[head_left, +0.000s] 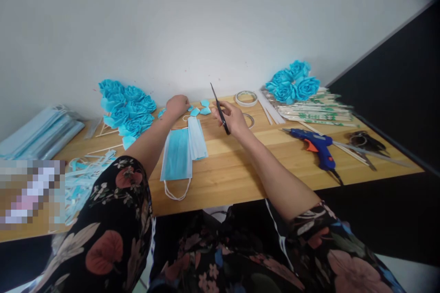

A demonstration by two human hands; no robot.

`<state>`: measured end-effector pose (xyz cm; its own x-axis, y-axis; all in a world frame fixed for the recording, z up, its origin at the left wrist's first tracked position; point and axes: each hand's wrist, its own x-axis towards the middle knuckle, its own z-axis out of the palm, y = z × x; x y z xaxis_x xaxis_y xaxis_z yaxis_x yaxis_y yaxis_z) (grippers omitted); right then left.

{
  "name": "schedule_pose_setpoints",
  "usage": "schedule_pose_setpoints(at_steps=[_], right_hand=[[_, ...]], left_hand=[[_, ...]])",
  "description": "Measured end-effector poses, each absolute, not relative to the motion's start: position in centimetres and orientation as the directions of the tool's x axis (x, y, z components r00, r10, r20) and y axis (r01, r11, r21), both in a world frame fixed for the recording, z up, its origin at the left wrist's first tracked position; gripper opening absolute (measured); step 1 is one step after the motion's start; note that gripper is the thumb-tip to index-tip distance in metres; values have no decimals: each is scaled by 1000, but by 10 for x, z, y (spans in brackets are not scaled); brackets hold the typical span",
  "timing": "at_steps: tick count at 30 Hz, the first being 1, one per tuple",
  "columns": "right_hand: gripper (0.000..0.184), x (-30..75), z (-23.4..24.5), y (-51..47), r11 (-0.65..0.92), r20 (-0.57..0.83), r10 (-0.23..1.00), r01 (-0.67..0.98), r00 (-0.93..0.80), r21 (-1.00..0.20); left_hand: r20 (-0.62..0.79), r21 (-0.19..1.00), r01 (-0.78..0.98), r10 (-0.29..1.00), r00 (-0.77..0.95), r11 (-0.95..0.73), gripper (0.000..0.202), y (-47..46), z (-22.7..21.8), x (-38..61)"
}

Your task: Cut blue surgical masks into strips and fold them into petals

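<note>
Blue cut pieces lie on the far part of the wooden table, between our two hands. In our right hand we hold black scissors, fingers curled about the handles, the tip pointing away from us. Our left hand is just beside the pieces, right of the blue flowers; we cannot tell whether its fingers pinch anything. Nearer us lies a face mask.
</note>
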<state>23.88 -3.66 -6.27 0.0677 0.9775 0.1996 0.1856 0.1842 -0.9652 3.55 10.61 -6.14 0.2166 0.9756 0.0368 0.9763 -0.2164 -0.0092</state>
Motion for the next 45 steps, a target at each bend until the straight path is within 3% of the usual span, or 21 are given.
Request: schedule_pose_setpoints(at_steps=[4, 8, 12, 17, 22, 27, 30, 34, 40, 45], right_hand=[[47, 245, -37, -38, 50, 50, 994, -1, 96, -999], [53, 269, -13, -37, 85, 80, 995, -91, 50, -992], [64, 302, -27, -43, 129, 134, 991, -140, -20, -982], [55, 328, -65, -54, 170, 171, 985, -201, 8, -965], [54, 328, -67, -53, 198, 189, 980, -289, 56, -937], [58, 325, -62, -52, 180, 169, 984, -309, 63, -934], [59, 324, -62, -53, 184, 170, 983, -296, 72, -937], [62, 325, -62, -52, 196, 182, 981, -292, 72, -936], [61, 324, -61, -52, 199, 182, 980, -281, 84, -939], [65, 319, -58, -54, 179, 160, 983, -261, 93, -948]], left_hand=[[48, -22, 978, 977, 207, -206, 31, 105, -52, 40], [136, 43, 962, 955, 263, -271, 33, 102, -36, 51], [113, 31, 929, 925, 363, -368, 34, 96, -31, 70], [71, -80, 894, 892, 446, -441, 41, 100, -42, 87], [-69, -244, 808, 841, 536, -535, 40, 109, -43, 91], [-91, -291, 831, 879, 469, -474, 32, 115, -40, 94], [-99, -253, 891, 926, 365, -378, 34, 117, -37, 94], [-80, -117, 960, 966, 246, -254, 41, 120, -27, 90], [-52, -9, 937, 936, 348, -349, 31, 118, -32, 89], [-15, -42, 942, 943, 332, -333, 30, 118, -47, 82]])
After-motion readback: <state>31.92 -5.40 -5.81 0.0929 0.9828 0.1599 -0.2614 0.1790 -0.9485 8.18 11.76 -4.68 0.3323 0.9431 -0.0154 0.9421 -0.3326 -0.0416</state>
